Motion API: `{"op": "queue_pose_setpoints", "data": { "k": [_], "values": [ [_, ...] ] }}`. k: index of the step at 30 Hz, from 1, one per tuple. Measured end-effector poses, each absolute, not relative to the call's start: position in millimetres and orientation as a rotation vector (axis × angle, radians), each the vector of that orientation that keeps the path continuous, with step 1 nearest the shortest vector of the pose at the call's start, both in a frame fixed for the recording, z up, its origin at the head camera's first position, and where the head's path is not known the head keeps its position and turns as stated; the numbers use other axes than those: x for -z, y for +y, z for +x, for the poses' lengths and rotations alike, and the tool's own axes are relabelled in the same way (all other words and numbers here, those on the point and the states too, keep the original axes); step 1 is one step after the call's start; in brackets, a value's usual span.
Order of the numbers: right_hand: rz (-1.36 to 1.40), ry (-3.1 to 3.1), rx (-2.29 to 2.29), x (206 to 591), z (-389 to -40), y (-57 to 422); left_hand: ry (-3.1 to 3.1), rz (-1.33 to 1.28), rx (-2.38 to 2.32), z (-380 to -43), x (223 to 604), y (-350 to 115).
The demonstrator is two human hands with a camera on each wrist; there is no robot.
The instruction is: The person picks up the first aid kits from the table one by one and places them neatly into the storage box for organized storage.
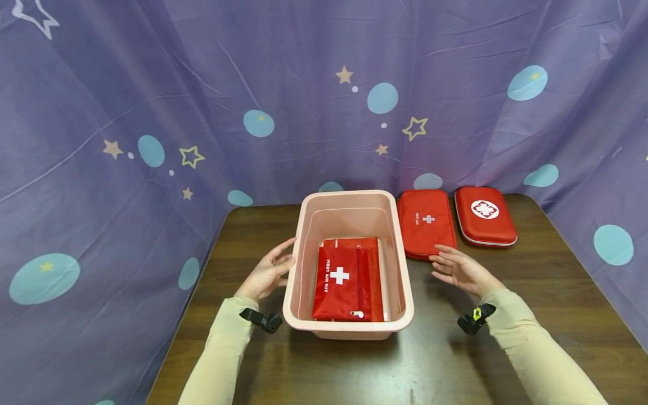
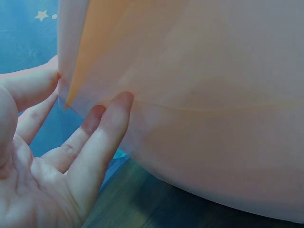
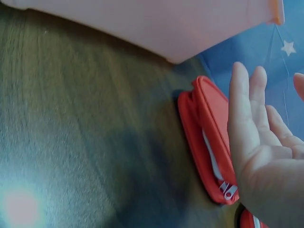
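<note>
A pink plastic bin (image 1: 349, 326) stands on the table with a red first aid pouch (image 1: 339, 287) inside, lying over another red item (image 1: 376, 281). My left hand (image 1: 268, 273) is at the bin's left side. In the left wrist view its fingertips (image 2: 124, 97) touch the outer wall below the rim, fingers spread and fairly straight. My right hand (image 1: 463, 270) is held apart from the bin on its right, fingers extended and holding nothing. Nearest to it lies a flat red first aid case (image 1: 427, 225), whose zipper (image 3: 229, 191) shows in the right wrist view.
A red hard-shell case (image 1: 487, 216) with a white round emblem lies at the table's back right. Behind the brown wooden table (image 1: 354, 371) hangs a purple curtain (image 1: 314, 50) with stars and dots.
</note>
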State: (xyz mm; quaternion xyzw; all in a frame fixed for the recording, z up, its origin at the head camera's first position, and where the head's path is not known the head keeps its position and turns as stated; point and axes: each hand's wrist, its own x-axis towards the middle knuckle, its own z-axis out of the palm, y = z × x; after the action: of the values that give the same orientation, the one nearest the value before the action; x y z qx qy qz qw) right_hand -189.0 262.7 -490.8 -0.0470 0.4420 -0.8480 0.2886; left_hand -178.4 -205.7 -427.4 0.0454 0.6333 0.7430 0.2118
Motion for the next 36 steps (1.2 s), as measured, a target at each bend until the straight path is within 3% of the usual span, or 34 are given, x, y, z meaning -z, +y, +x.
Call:
{"op": "queue_pose_setpoints", "data": {
  "k": [16, 36],
  "values": [
    [0.232, 1.361, 2.275, 492.3, -193.3, 268.5, 1.769, 0.111, -2.064, -178.1, 427.6, -205.7],
    [0.384, 1.751, 2.157, 486.2, -213.0, 273.8, 1.81, 0.096, -2.033, -177.5, 428.1, -205.4]
  ]
}}
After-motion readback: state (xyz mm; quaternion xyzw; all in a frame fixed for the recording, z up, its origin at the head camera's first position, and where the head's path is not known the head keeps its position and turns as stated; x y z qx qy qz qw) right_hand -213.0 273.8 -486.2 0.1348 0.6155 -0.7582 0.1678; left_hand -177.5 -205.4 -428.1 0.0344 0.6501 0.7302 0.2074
